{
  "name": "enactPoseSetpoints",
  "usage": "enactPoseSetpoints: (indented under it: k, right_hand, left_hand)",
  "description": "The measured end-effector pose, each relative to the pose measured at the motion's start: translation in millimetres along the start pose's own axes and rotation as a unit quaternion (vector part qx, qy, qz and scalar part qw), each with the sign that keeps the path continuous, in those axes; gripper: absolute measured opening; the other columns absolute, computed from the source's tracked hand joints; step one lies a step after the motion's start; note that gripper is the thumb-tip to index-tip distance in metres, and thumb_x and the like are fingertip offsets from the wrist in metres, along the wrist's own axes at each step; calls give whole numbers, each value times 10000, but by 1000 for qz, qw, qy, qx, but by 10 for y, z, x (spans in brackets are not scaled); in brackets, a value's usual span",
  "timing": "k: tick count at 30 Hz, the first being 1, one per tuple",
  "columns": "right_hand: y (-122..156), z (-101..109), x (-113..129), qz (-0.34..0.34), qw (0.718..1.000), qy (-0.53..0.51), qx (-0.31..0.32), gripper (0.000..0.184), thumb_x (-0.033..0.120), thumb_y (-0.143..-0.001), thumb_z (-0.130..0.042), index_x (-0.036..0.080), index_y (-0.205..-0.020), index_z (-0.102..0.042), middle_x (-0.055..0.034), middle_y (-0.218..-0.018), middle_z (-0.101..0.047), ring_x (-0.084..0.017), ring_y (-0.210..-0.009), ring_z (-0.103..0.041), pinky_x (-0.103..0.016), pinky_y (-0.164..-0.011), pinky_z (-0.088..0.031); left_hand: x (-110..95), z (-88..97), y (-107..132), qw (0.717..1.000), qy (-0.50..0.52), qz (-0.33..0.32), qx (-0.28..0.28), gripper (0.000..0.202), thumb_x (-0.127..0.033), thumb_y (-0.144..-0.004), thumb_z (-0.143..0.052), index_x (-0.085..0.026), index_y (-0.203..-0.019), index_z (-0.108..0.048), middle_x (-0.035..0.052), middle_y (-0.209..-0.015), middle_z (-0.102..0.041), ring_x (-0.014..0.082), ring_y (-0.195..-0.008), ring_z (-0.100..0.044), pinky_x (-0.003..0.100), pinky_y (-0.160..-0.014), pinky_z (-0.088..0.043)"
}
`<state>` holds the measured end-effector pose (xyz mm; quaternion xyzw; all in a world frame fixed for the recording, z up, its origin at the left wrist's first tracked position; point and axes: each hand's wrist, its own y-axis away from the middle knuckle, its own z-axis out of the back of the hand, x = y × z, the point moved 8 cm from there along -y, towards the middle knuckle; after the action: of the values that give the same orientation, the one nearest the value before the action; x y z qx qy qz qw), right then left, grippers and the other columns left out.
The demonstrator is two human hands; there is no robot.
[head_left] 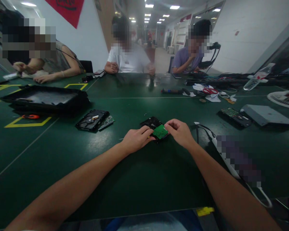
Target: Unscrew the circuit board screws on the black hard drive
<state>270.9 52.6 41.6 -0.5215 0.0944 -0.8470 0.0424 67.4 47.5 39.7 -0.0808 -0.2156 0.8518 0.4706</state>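
Observation:
A black hard drive (150, 122) lies on the green table in front of me, with a green circuit board (160, 131) over its near right part. My right hand (179, 131) pinches the board's right edge between thumb and fingertips. At the board's left edge is my left hand (137, 140), its fingers curled round what looks like a slim screwdriver. Only a bit of yellow and a thin metal shaft (121, 139) of that tool show; the hand hides the rest. Whether the board is apart from the drive I cannot tell.
Another hard drive (92, 120) with a loose circuit board (107, 123) lies left, near a black tray (50, 96). To the right are a further drive (234, 117), a grey metal case (269, 115), a power strip (225, 154) and a bottle (258, 77). Three people sit opposite.

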Motion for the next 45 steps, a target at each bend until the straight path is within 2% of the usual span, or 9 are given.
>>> enactPoseSetpoints:
  k: [3,6,9,12,20,28,37,45]
  right_hand:
    - [0,7,21,31,996,75,-21,122,346,-989,-671,238,-978,-728,-45,-927,-753,-214,-834,-697,-375,-766,-545]
    - [45,-76,158,103,982,156,-10,96,280,-995,-651,235,-949,-722,-74,-1042,-731,-243,-993,-684,-424,-900,-534]
    - [91,-172,244,152,967,204,10,84,249,-989,-667,228,-935,-728,-104,-1169,-706,-282,-1164,-633,-495,-1045,-487]
    - [115,-234,250,159,960,228,28,78,256,-990,-685,231,-940,-740,-118,-1239,-692,-312,-1246,-588,-544,-1083,-460]
    - [119,-272,215,125,960,246,38,51,248,-972,-723,250,-932,-754,-121,-1290,-675,-347,-1333,-530,-585,-1099,-436]
    - [103,-295,169,143,958,245,38,61,276,-955,-739,252,-905,-765,-113,-1300,-686,-339,-1313,-549,-596,-1098,-441]
    - [53,-179,168,137,967,217,-1,80,224,-932,-732,241,-865,-774,-112,-1184,-734,-319,-1228,-612,-554,-1084,-467]
    - [82,-259,178,130,967,217,35,67,230,-930,-747,244,-871,-776,-105,-1251,-723,-327,-1259,-593,-588,-1091,-466]
  left_hand:
    - [110,-101,-6,997,0,40,65,516,-585,-1088,-566,-202,-1430,-616,142,-1446,-642,236,-994,-775,286,-645,-607]
    - [189,-158,-5,991,-2,74,109,646,-647,-1040,-616,-222,-1524,-566,144,-1587,-556,286,-1122,-766,341,-726,-648]
    - [249,-194,3,985,-9,106,134,710,-689,-1026,-605,-230,-1565,-545,142,-1657,-500,317,-1171,-757,389,-799,-663]
    - [273,-229,12,981,-15,119,154,711,-692,-1036,-582,-231,-1576,-542,144,-1661,-503,328,-1169,-761,412,-838,-662]
    - [251,-190,-6,986,2,111,126,679,-661,-1021,-634,-225,-1537,-563,176,-1546,-583,328,-1075,-785,379,-742,-649]
    - [248,-197,-3,987,-5,109,120,655,-649,-1024,-640,-236,-1527,-571,162,-1538,-598,319,-1044,-794,364,-726,-645]
    - [248,-203,4,987,-3,111,118,643,-644,-1025,-641,-233,-1516,-579,157,-1527,-601,314,-1034,-790,375,-716,-641]
    - [252,-202,-9,987,6,107,118,626,-644,-1028,-639,-216,-1482,-593,149,-1519,-600,305,-1047,-784,366,-714,-638]
